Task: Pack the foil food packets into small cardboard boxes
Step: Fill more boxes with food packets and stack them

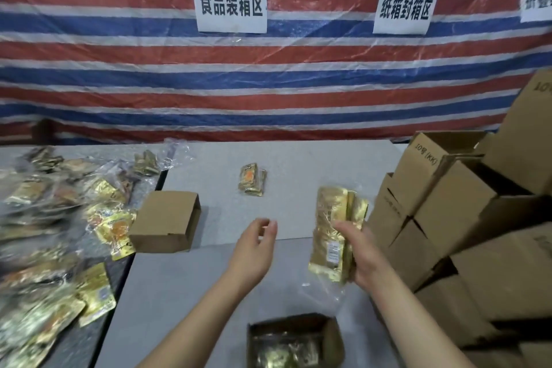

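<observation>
Gold foil packets [331, 230] stand bunched in a person's right hand [363, 254], fingers wrapped around the bundle above a grey table [313, 164], while the left hand [254, 251] hovers beside it, fingers loosely apart and holding nothing. An open cardboard box [334, 337] near the body holds more packets; another box [167, 221] lies on its side beside a loose heap of packets [53, 233], and a small stack [252, 179] sits mid-table.
</observation>
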A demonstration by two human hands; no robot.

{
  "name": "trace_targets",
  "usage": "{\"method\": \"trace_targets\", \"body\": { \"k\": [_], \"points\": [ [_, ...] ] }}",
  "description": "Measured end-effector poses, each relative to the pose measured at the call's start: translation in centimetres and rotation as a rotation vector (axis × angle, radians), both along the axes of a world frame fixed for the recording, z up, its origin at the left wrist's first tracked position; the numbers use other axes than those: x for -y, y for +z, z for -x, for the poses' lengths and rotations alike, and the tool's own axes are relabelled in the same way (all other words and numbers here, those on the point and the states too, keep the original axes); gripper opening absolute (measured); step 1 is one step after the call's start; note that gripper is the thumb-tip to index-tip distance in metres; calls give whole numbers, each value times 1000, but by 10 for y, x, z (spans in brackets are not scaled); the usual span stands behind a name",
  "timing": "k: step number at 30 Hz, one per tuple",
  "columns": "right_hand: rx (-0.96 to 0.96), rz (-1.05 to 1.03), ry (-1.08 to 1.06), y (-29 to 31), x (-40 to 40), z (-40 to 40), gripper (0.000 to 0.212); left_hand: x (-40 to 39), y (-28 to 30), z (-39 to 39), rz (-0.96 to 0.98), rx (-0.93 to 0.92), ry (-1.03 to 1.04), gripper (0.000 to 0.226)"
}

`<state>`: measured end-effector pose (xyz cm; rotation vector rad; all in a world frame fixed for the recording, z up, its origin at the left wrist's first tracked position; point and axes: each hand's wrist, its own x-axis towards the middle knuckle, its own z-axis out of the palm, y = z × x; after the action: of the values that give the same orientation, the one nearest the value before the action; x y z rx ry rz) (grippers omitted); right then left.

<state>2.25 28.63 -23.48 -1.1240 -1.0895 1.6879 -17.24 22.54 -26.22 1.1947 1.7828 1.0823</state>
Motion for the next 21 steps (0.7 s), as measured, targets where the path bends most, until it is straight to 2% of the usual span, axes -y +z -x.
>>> {"method": "trace_targets", "body": {
  "k": [2,4,6,8,10,12,16,19,21],
  "points": [
    [314,-164,-7,-15,13,-3,37,31,-42,14,146,-75,-13,46],
    [524,-280,159,-36,30,-6,43,61,-86,21,299,-151,-59,57],
    [640,-321,396,-59,46,-5,53,82,-123,20,394,-198,-140,59],
    [797,-434,626,-78,57,0,61,94,-147,15,420,-173,-202,45],
    [954,-584,820,-92,63,7,52,101,-156,11,419,-122,-200,24],
    [1050,-663,988,-98,66,12,45,100,-158,11,402,-131,-167,28],
    [1239,-800,1212,-109,67,21,60,97,-158,16,401,-131,-83,40],
    [1350,-921,1255,-109,64,32,44,97,-158,16,382,-116,-49,41],
    [1410,-913,1305,-111,64,37,34,98,-161,14,363,-98,-44,37]
  ]
}}
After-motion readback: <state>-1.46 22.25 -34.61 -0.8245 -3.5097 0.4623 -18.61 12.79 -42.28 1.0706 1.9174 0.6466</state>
